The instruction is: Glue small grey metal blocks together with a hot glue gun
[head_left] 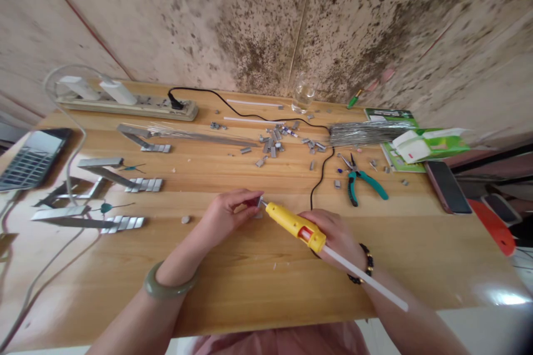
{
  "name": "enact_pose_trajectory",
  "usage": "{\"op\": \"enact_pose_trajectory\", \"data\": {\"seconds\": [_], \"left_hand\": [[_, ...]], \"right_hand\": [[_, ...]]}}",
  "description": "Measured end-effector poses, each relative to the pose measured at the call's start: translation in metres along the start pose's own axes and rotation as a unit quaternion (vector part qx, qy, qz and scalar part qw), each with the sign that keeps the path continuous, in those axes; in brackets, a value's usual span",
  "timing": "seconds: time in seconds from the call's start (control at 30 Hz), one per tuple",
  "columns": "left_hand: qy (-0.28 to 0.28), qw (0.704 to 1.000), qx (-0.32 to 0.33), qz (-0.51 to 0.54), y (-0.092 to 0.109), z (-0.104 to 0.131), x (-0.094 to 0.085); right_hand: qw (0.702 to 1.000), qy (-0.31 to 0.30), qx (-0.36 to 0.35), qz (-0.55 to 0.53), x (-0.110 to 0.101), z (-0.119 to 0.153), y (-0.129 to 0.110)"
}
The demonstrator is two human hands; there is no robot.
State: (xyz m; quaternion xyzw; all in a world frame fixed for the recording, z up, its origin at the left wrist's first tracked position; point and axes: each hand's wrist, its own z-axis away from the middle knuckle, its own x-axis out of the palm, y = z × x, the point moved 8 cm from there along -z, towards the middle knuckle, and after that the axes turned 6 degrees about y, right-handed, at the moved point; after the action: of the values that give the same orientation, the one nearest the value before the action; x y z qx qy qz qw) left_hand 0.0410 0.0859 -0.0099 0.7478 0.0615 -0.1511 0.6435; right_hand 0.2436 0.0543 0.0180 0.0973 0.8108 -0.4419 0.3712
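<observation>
My right hand (335,236) grips a yellow glue gun (293,224) with a white glue stick (366,280) sticking out of its back. The gun's nozzle points left at a small grey metal piece (257,205) that my left hand (229,213) pinches between thumb and fingers just above the wooden table (258,283). The gun's black cord (322,166) runs away across the table to a power strip (137,104). A green bangle sits on my left wrist, a dark bead bracelet on my right.
Loose grey metal pieces (272,144) lie scattered mid-table beside a bundle of thin wires (366,133). Green-handled pliers (360,180) lie to the right, near phones (447,186) and a green box (431,144). Finished metal strips (108,177) lie left, by a calculator (31,158). A glass (303,94) stands at the back.
</observation>
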Motion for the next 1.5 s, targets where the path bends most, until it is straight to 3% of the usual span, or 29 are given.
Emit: {"op": "enact_pose_trajectory", "data": {"seconds": [0.27, 0.43, 0.63, 0.83, 1.07, 1.5], "left_hand": [[0.005, 1.0, -0.01, -0.009, 0.0043, -0.0005, -0.0005], [0.016, 1.0, 0.0, -0.003, 0.0064, -0.0015, -0.0027], [0.008, 1.0, -0.001, -0.014, 0.0065, -0.0015, -0.0016], [0.014, 1.0, 0.004, -0.014, 0.0078, -0.0018, -0.0023], [0.005, 1.0, 0.01, -0.028, 0.0079, -0.0017, -0.0014], [-0.003, 1.0, 0.013, -0.019, 0.0062, -0.0005, 0.0021]], "right_hand": [[1.0, 0.011, 0.005, 0.008, -0.0012, 0.0017, 0.0028], [1.0, -0.018, -0.001, 0.003, 0.0011, -0.0006, -0.0023], [1.0, 0.009, 0.003, 0.01, -0.0016, 0.0, 0.002], [1.0, -0.014, -0.003, 0.005, 0.0014, 0.0008, -0.0005], [1.0, 0.012, 0.003, 0.011, -0.001, 0.0018, 0.0035], [1.0, -0.007, 0.006, 0.017, -0.0008, -0.0007, -0.0004]]}}
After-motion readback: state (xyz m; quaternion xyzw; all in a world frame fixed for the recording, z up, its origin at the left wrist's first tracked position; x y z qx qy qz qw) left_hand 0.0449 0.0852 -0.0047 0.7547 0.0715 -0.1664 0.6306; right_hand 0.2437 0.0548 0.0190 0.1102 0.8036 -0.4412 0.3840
